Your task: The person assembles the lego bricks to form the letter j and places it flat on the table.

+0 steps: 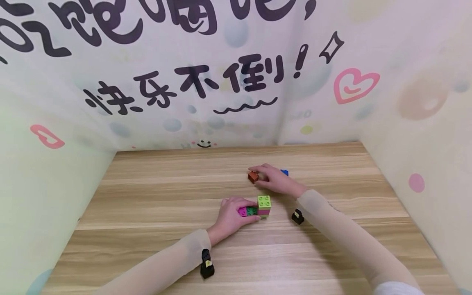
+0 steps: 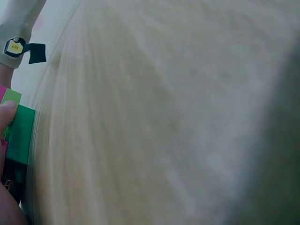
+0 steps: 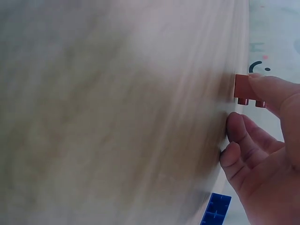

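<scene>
We find the block assembly (image 1: 252,211) near the middle of the table (image 1: 155,192), gripped between thumb and fingers of our left hand (image 1: 230,215). We judge that an uneven push could tip or split its lime-topped tower (image 1: 264,205), the tall end. Studs face up; the long axis runs left to right, tower rightmost. Our right hand (image 1: 274,180) pinches the brown brick (image 3: 243,86), studs toward the curled fingers; a slight hold might let it slip. Beyond: a blue brick (image 3: 216,208).
</scene>
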Demonstrator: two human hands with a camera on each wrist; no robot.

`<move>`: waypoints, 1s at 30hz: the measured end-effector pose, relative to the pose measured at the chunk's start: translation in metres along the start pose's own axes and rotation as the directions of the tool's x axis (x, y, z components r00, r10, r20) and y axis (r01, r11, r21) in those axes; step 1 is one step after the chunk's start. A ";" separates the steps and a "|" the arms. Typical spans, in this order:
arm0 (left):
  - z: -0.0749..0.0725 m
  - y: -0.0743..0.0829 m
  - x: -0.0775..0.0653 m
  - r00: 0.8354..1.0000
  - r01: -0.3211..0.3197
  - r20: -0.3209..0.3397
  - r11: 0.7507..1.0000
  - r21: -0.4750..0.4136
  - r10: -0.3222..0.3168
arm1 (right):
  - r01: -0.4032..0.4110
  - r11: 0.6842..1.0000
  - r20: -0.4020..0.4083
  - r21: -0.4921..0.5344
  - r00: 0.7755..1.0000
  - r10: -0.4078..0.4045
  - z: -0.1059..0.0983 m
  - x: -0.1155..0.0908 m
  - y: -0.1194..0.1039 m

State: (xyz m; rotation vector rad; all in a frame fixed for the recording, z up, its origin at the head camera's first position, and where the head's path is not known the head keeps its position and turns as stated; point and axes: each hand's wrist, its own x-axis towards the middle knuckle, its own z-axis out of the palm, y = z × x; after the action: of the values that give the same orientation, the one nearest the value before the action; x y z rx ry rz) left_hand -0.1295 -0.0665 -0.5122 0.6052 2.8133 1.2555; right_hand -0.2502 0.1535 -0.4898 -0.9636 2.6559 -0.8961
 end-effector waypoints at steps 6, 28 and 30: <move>0.000 0.000 0.000 1.000 -0.010 -0.004 1.000 -0.002 0.010 | 0.001 1.000 -0.012 -0.013 1.000 -0.001 0.001 -0.001 0.003; 0.001 -0.001 0.000 1.000 -0.001 -0.005 1.000 0.004 0.001 | -0.091 0.976 -0.015 0.199 0.995 0.096 -0.006 -0.030 -0.001; 0.001 -0.001 -0.001 1.000 0.000 -0.003 1.000 0.002 0.000 | -0.081 0.977 -0.033 0.196 0.995 0.089 -0.006 -0.034 0.000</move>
State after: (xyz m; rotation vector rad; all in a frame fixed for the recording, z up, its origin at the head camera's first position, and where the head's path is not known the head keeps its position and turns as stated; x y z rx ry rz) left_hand -0.1290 -0.0664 -0.5140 0.6043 2.8175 1.2543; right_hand -0.2256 0.1781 -0.4862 -0.7885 2.5616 -1.1416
